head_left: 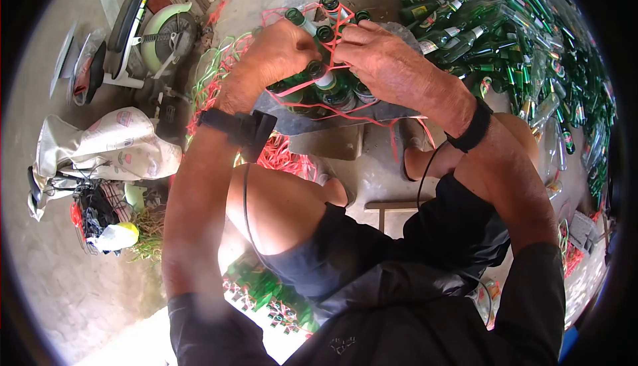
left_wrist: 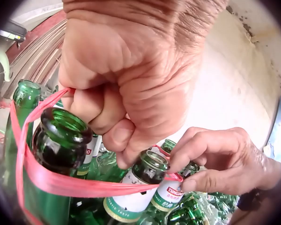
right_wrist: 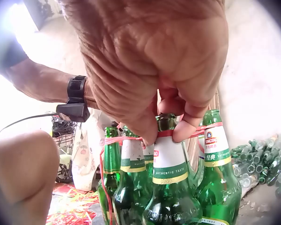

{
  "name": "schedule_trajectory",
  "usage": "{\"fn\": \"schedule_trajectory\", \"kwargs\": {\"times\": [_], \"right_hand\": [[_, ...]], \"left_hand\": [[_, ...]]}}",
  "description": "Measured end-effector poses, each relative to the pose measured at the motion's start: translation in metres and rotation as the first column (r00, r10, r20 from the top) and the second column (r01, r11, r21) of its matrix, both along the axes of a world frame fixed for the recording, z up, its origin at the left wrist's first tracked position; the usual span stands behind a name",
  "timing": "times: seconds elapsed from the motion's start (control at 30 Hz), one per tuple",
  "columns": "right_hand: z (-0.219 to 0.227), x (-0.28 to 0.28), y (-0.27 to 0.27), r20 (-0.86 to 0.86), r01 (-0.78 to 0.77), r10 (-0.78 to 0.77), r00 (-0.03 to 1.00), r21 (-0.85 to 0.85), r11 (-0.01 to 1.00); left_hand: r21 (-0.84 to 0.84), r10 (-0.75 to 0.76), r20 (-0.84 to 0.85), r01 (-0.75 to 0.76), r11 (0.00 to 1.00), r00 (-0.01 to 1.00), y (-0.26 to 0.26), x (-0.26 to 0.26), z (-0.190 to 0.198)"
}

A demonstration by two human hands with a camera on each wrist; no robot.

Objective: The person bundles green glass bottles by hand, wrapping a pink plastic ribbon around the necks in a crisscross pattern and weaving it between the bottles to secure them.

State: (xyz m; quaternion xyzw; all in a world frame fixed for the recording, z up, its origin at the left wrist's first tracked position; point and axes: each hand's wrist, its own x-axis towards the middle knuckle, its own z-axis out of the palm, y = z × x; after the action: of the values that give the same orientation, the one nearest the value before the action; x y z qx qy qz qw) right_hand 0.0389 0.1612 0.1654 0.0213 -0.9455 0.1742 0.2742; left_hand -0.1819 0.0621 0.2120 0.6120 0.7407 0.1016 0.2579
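Note:
Green glass beer bottles (right_wrist: 171, 164) with white-and-green neck labels stand upright in a tight cluster before the person. A pink plastic strap (left_wrist: 84, 186) runs around their necks. Above the near side of the cluster, the left hand (head_left: 282, 54) grips part of the strap in curled fingers; the strap's end is hidden inside the fist. Opposite it, the right hand (head_left: 392, 57) pinches the strap at a bottle neck, finger and thumb on either side of the glass just below the mouth. An open bottle mouth (left_wrist: 65, 126) shows close under the left hand.
The bottles stand on a dark slab (head_left: 292, 121) in front of the seated person's knees. Right of it rises a large heap of loose green bottles (head_left: 512, 34). Pink and green strap scraps (head_left: 286, 153) lie at the left, beyond which stands a scooter (head_left: 166, 40).

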Motion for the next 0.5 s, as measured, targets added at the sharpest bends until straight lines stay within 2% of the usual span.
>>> {"fn": "schedule_trajectory", "kwargs": {"times": [0.2, 0.3, 0.43, 0.5], "right_hand": [[-0.004, -0.002, 0.001, 0.02, 0.004, -0.004, 1.0, -0.022, 1.0], [-0.004, -0.001, 0.001, 0.0, -0.013, 0.013, 1.0, -0.041, 0.999], [-0.003, -0.001, 0.001, -0.015, -0.021, 0.02, 1.0, -0.067, 0.998], [-0.005, -0.002, 0.002, -0.023, -0.023, 0.021, 1.0, -0.065, 0.998]], "left_hand": [[0.082, 0.084, -0.125, -0.074, 0.994, 0.989, -0.009, 0.01, 0.0], [0.12, 0.089, -0.193, -0.066, 0.991, 0.977, -0.013, 0.012, -0.003], [0.134, 0.121, -0.201, -0.095, 0.986, 0.972, -0.02, 0.015, -0.007], [0.182, 0.241, -0.315, -0.191, 0.965, 0.918, -0.026, 0.022, -0.009]]}}
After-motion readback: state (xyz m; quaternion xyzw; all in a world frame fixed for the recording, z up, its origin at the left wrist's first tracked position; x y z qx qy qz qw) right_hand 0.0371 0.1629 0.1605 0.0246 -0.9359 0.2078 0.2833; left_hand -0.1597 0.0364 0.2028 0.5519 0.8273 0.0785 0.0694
